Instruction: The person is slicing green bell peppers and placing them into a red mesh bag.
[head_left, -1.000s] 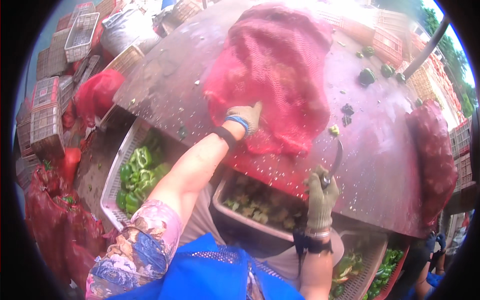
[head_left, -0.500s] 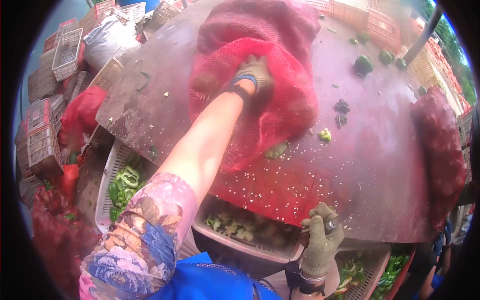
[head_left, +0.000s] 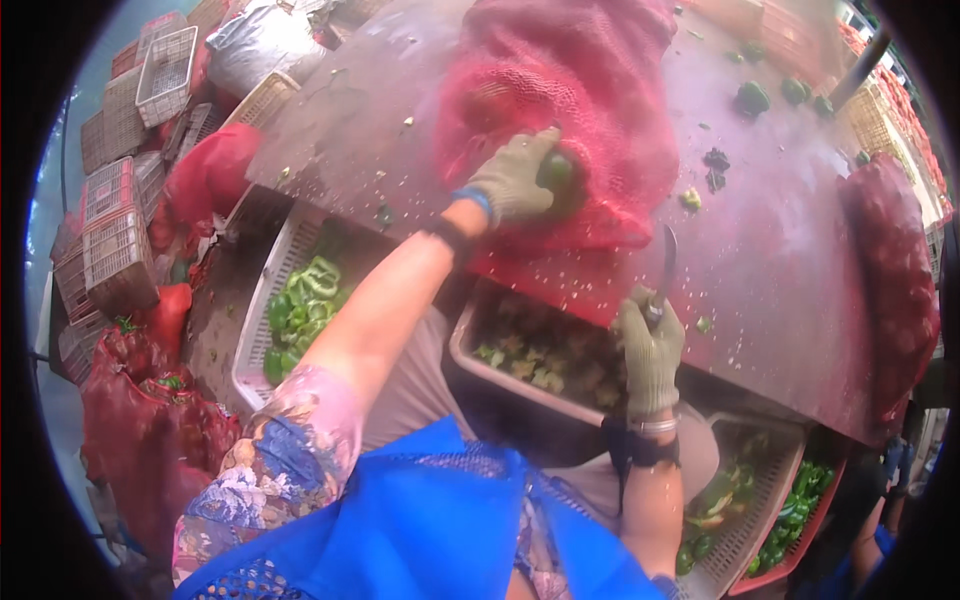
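Observation:
My left hand (head_left: 512, 182), in a knitted work glove, is closed round a green bell pepper (head_left: 566, 176) at the near side of a red mesh sack (head_left: 610, 110). Part of the pepper is behind my fingers, and the sack's mesh lies about it. At the table's near edge, my gloved right hand (head_left: 652, 352) grips a small knife (head_left: 670, 262) with its blade pointing up and away from me. Below and between my hands stands a crate (head_left: 500, 375) with pale green pepper cores in it.
A white crate (head_left: 262, 300) of cut green peppers stands at left, another crate (head_left: 785, 490) at lower right. Scraps and white seeds dot the table (head_left: 770, 260). Loose peppers (head_left: 752, 98) lie at the far right, and a full red sack (head_left: 890, 290) at the right edge.
My left hand has come back toward me from inside the sack, now with a green pepper. My right hand has risen slightly, the knife's blade now pointing away. The view has shifted.

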